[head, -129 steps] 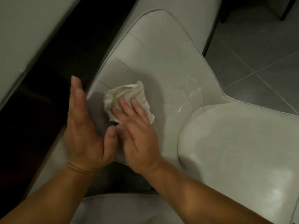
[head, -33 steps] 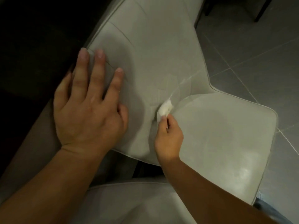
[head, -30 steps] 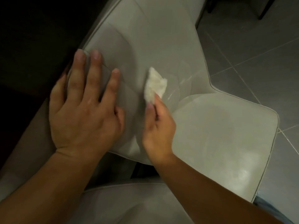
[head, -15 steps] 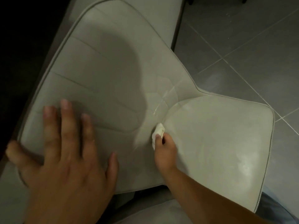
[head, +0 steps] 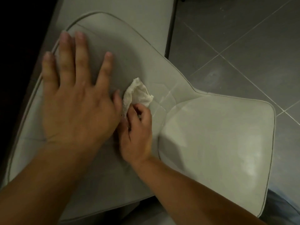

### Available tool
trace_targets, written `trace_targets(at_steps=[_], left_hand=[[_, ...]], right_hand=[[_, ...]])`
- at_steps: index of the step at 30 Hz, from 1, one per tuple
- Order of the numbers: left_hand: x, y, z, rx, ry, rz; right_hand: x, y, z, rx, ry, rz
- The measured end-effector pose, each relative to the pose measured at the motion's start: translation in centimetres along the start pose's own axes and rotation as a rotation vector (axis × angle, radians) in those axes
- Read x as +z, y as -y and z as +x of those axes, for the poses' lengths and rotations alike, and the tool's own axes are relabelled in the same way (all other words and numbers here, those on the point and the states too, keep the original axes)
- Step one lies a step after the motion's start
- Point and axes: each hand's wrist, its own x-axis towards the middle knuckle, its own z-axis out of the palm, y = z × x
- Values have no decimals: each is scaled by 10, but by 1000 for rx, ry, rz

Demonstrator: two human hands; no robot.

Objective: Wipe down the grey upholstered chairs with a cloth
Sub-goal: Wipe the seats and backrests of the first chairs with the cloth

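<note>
Left hand point(head: 76, 101) lies flat with fingers spread on the grey chair point(head: 211, 143) backrest. Right hand point(head: 138, 135), just beside its thumb, pinches a crumpled white cloth point(head: 138, 95), which sticks out beyond the fingertips against the backrest near the seat crease.

Right hand point(head: 138, 132) w/ cloth point(head: 137, 95) moved up off seat crease onto backrest; cloth opened out more.
</note>
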Motion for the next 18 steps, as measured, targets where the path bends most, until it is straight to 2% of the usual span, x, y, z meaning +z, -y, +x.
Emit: trace_targets(at_steps=[5,9,11,13,14,15,17,18], left_hand=[[19,4,3,57,48,35],[6,-1,12,133,102,152],[-4,1,14,174,181,250],[-9,2,15,185,222,304],[-7,2,15,199,204,329],[-6,3,18,225,188,339],[4,13,34,287,143,276],[8,21,48,260,85,202]], right_hand=[[3,-34,7,17,-27,-187],[9,-68,2,207,-54,-250],[5,-92,1,360,-64,-271],[-8,-116,6,675,-60,-202],[-15,-123,5,761,-77,-187],[-18,-123,1,735,-90,-169],[-22,-101,-8,447,-166,-170],[-24,-86,-12,318,-195,-121]])
